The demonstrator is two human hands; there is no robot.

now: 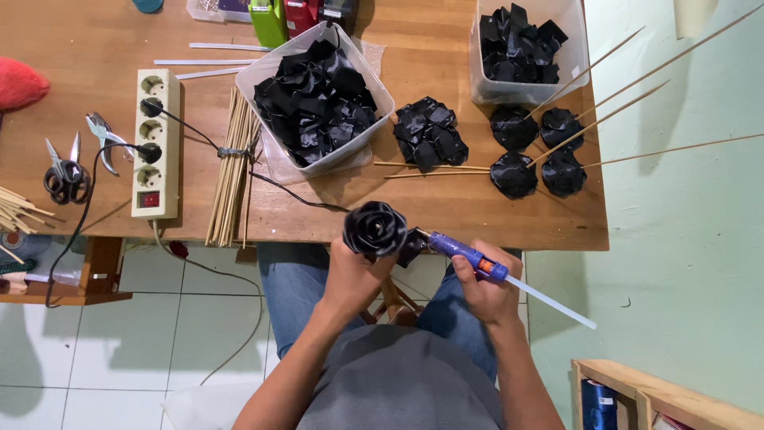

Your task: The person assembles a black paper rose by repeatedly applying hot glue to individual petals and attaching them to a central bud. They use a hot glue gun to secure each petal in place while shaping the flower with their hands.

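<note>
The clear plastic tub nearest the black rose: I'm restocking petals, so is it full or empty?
Full: the clear plastic tub is heaped with black petal pieces rising above its rim.

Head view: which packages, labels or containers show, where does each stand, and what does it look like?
Green box: table's far edge, upright, partly cut off.
Red box: beside the green one, cut off.
Clear tub: table middle, tilted, holds black petals.
Second clear tub: far right, upright, black petals.
No screens or signs.

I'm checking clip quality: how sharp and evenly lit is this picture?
Head view: sharp overall, soft even light; glossy highlights on the black rose in the left hand; glue gun in the right hand is crisp; sticks cast faint shadows on the green wall.
</note>
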